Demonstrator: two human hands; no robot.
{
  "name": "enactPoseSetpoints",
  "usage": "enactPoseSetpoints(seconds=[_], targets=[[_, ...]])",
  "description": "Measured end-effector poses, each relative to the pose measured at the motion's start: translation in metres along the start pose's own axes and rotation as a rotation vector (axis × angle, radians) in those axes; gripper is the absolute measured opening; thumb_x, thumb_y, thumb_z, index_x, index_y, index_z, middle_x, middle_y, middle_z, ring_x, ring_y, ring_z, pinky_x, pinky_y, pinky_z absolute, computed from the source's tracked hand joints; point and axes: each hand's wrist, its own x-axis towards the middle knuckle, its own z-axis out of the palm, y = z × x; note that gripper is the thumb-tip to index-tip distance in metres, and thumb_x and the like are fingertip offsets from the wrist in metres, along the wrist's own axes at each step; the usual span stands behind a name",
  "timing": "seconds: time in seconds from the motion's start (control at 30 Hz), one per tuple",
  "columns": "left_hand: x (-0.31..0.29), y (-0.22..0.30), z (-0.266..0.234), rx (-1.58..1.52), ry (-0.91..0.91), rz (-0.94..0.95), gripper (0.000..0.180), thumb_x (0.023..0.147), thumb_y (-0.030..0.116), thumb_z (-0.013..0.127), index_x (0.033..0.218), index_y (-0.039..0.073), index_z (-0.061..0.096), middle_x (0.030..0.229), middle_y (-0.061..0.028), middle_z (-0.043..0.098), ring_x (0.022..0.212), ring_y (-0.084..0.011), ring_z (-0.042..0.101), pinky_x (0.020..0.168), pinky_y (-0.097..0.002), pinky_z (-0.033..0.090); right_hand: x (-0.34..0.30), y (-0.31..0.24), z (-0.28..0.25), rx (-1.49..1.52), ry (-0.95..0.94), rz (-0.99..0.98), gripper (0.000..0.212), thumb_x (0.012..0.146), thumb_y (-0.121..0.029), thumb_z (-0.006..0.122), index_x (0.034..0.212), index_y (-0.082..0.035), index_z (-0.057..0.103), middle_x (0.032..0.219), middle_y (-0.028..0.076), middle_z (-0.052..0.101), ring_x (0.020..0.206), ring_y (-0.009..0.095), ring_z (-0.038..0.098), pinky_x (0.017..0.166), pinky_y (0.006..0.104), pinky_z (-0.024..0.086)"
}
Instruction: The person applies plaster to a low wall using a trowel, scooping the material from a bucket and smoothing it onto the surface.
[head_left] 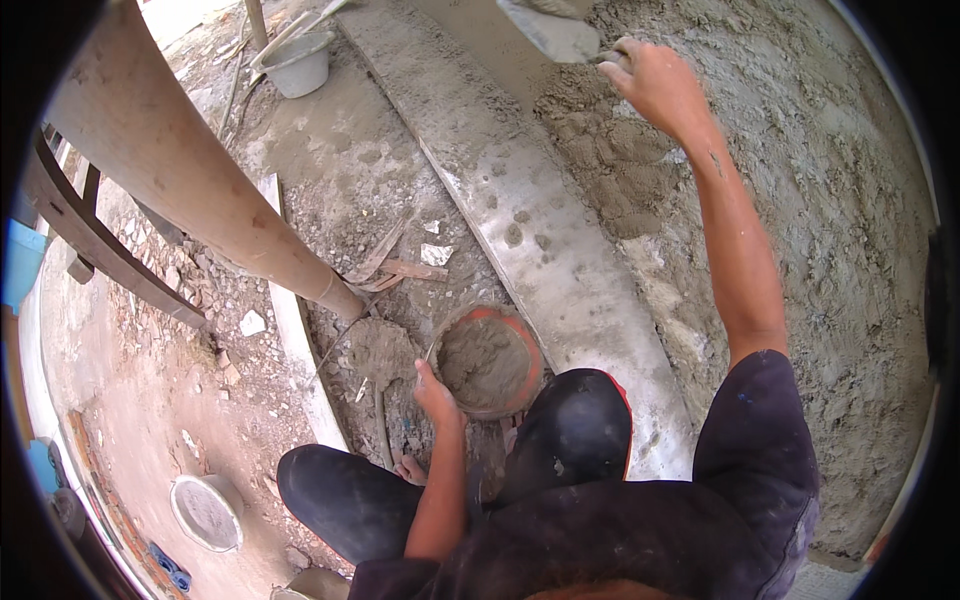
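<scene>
My right hand (645, 85) is raised at the upper right, its fingers closed round the handle of a trowel (560, 40). Grey mortar lies on the trowel's blade, which is partly cut off by the top edge. Beside the blade is a rough, freshly mortared wall (780, 190). Down in front of me stands an orange-rimmed bucket (533, 345) holding wet mortar (485, 362). With my left hand (437, 395) I grip the left side of this bucket's rim. A mortar-caked shovel (382, 350) lies just left of it.
A pale concrete ledge (540, 250) runs along the wall's foot. To the left, a thick wooden post (210, 160) slants down to rubble-strewn ground. A grey bucket (300, 68) stands at the far left, and another white-rimmed bucket (207, 512) at the near left. A long board (300, 340) lies between.
</scene>
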Motion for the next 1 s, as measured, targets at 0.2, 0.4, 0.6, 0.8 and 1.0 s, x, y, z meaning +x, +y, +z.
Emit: enactPoseSetpoints(seconds=[0.2, 0.4, 0.6, 0.8, 1.0], targets=[[-0.002, 0.011, -0.008, -0.068, -0.030, 0.027, 0.052, 0.103, 0.043, 0.046, 0.109, -0.006, 0.063, 0.101, -0.0080, 0.064, 0.089, -0.0162, 0.058, 0.083, -0.0333, 0.047, -0.067, -0.049, 0.003, 1.044, -0.765, -0.147, 0.027, 0.092, -0.026, 0.066, 0.094, 0.001, 0.066, 0.068, 0.003, 0.061, 0.054, 0.010, 0.056, 0.049, 0.0259, 0.044], [-0.010, 0.005, 0.009, -0.077, -0.112, -0.020, 0.052, 0.101, 0.044, 0.050, 0.109, -0.007, 0.063, 0.102, -0.0092, 0.064, 0.090, -0.0164, 0.059, 0.083, -0.0323, 0.048, -0.031, 0.081, 0.045, 0.745, -0.101, 0.522, 0.026, 0.096, -0.026, 0.058, 0.088, -0.002, 0.065, 0.062, 0.001, 0.053, 0.049, 0.008, 0.047, 0.045, 0.0256, 0.041], [0.017, 0.017, -0.025, 0.080, -0.182, 0.010, 0.052, 0.101, 0.041, 0.052, 0.116, -0.007, 0.063, 0.111, -0.0102, 0.064, 0.100, -0.0169, 0.059, 0.091, -0.0316, 0.046, -0.132, 0.015, 0.002, 0.729, -0.348, 0.118, 0.025, 0.093, -0.029, 0.062, 0.093, -0.004, 0.066, 0.068, 0.003, 0.057, 0.062, 0.012, 0.054, 0.056, 0.0309, 0.044], [0.004, 0.015, -0.005, -0.061, -0.272, -0.002, 0.053, 0.101, 0.041, 0.053, 0.121, -0.008, 0.060, 0.120, -0.0133, 0.063, 0.107, -0.0199, 0.060, 0.097, -0.0332, 0.045, -0.284, -0.014, 0.097, 0.256, -0.734, -0.344, 0.022, 0.086, -0.021, 0.063, 0.099, -0.003, 0.064, 0.086, 0.022, 0.066, 0.084, 0.037, 0.067, 0.074, 0.0470, 0.052], [0.014, -0.008, -0.006, -0.087, -0.232, 0.033, 0.059, 0.101, 0.042, 0.052, 0.128, -0.010, 0.054, 0.121, -0.0151, 0.062, 0.109, -0.0218, 0.059, 0.097, -0.0353, 0.046, -0.342, -0.085, 0.186, 0.207, -0.662, -0.616, 0.012, 0.084, -0.009, 0.057, 0.092, -0.001, 0.060, 0.085, 0.018, 0.065, 0.077, 0.032, 0.068, 0.066, 0.0433, 0.054]])
